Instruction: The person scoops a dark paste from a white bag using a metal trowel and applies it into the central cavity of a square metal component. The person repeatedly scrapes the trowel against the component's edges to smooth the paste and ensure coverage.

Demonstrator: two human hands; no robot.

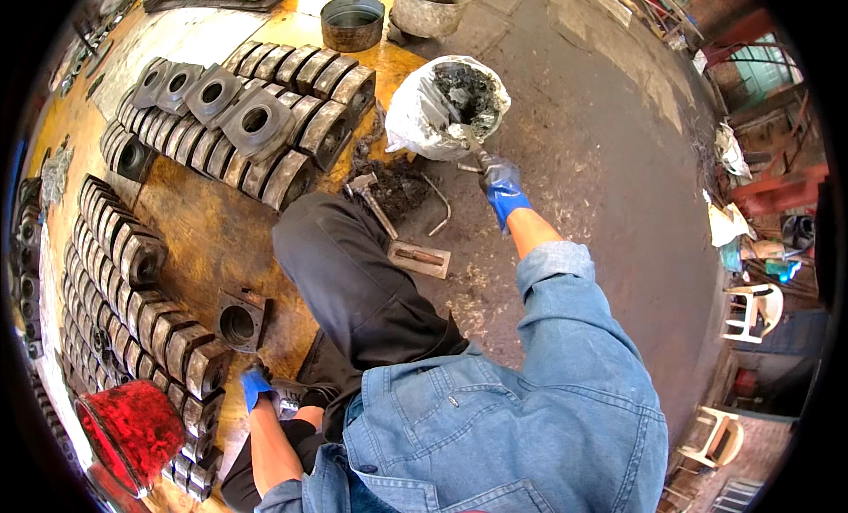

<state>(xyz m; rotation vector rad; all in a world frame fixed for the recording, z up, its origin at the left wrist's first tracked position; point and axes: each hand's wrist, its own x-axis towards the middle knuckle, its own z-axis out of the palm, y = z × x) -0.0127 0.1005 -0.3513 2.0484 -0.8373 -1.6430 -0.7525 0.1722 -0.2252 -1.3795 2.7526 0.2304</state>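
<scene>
Head view, looking down on a crouched person in a denim shirt (530,425) and dark trousers (353,274), on a workshop floor (601,159).

Right hand (502,188), in a blue glove, reached out to the white bag (415,124) near the top middle of the floor; clenched round the handle of a trowel (459,129), blade inside the bag's open mouth, sunk in the dark grey lumpy stuff (468,89) there. Bag rim rolled down, bag upright, just beyond the knee.

Left hand (256,385), also blue-gloved, down by the lower left, close beside the person's shoe (300,394) and just below a single square metal block with a round hole (238,320). Fingers curled; whether gripping anything, impossible to tell.

Between knee and bag: a dark heap of the same stuff (402,186) on the floor, a hammer (371,199) lying across it, a bent metal rod (439,204) to its right, and a flat float with a wooden handle (420,258) nearer the knee.

Left half of the floor filled with rows of like metal blocks (265,115), stood on edge and touching, a few lying flat on top. Red bucket (132,429) at the lower left corner. Two round metal tins (353,20) at the top edge. White plastic chairs (751,310) far right.
</scene>
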